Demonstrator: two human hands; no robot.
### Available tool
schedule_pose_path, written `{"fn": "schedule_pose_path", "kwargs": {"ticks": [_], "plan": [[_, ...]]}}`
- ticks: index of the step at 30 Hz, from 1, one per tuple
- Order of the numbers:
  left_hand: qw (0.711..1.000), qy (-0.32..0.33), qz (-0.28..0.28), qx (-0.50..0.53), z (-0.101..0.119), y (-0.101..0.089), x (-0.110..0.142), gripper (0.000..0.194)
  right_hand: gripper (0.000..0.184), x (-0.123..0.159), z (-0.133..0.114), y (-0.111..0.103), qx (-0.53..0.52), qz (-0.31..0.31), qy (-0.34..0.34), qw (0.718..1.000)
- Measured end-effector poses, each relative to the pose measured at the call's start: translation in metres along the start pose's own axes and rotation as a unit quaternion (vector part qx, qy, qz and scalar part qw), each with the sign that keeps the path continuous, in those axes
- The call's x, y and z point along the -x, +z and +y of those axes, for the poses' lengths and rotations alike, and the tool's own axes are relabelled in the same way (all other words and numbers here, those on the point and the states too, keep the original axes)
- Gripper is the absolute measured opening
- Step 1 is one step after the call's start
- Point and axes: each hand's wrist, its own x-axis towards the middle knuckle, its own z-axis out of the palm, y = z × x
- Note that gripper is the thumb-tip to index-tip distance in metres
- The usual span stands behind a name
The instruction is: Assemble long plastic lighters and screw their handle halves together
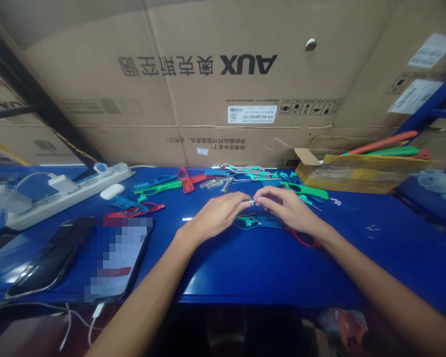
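My left hand (217,214) and my right hand (284,206) meet over the middle of the blue table (252,272). Both pinch a tiny silvery metal part (252,202) between their fingertips; it looks like a small spring or wire. Just below the hands lies a blue plastic handle with a teal piece (254,222). A red plastic handle (304,239) lies under my right wrist. Behind the hands are green (305,190), red (188,180) and blue plastic handles, and several small metal parts (241,171).
A white power strip (69,191) and a white earbud case (112,191) lie at the left. A dark phone (46,263) and a tablet (115,258) rest at the front left. A cardboard tray (353,173) sits at the right; large cardboard boxes (223,84) form the back wall.
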Motion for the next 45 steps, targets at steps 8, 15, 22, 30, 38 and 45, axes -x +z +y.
{"fn": "schedule_pose_path", "kwargs": {"ticks": [8, 15, 22, 30, 38, 45], "plan": [[1.000, 0.006, 0.002, -0.001, 0.000, 0.000, 0.000, 0.040, 0.020, -0.003, 0.006, -0.002, 0.072, 0.023, -0.046, 0.996], [1.000, 0.012, 0.002, -0.003, -0.002, 0.000, 0.000, 0.039, 0.019, -0.002, 0.005, -0.002, 0.075, 0.017, -0.049, 0.996], [0.999, 0.029, -0.002, -0.014, -0.003, 0.000, 0.000, 0.040, 0.022, -0.002, 0.006, -0.002, 0.085, -0.012, -0.061, 0.994], [0.995, 0.048, 0.017, -0.085, -0.004, 0.003, 0.000, 0.041, 0.022, 0.001, 0.007, -0.006, 0.104, -0.017, -0.089, 0.990], [0.995, 0.037, 0.024, -0.089, -0.003, 0.002, 0.000, 0.038, 0.021, 0.003, 0.006, -0.001, 0.103, 0.016, -0.099, 0.990], [0.997, 0.047, 0.038, -0.050, -0.003, -0.001, 0.000, 0.041, 0.021, 0.002, 0.003, 0.004, 0.061, 0.040, -0.066, 0.995]]}}
